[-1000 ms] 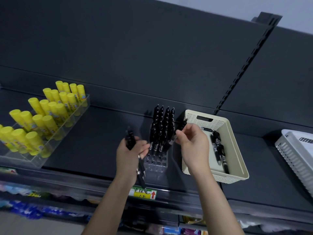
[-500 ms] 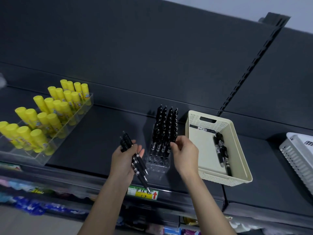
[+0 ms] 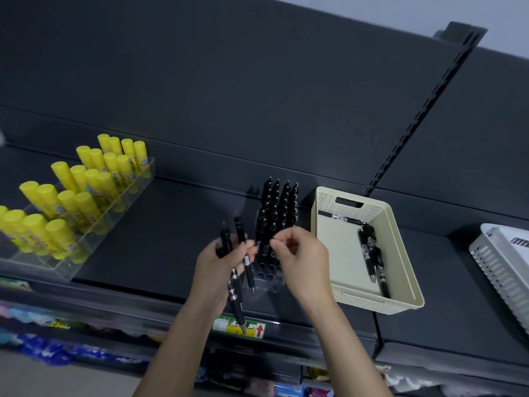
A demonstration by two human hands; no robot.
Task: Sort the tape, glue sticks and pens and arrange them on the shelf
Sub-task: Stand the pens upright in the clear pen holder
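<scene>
Left hand [image 3: 219,263] gripping pens [image 3: 236,299], right hand [image 3: 300,262] curled beside rack [image 3: 267,277]

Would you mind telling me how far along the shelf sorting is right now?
Done: yellow glue sticks stand in the clear plastic tray; many black pens stand in the clear holder. In hand: the left hand grips more black pens beside it, the right hand hovering close. Left: loose pens in the cream perforated basket; no tape visible.

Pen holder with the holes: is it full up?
Not full: black pens stand in the back rows of the pen holder, but its front holes are empty.
</scene>
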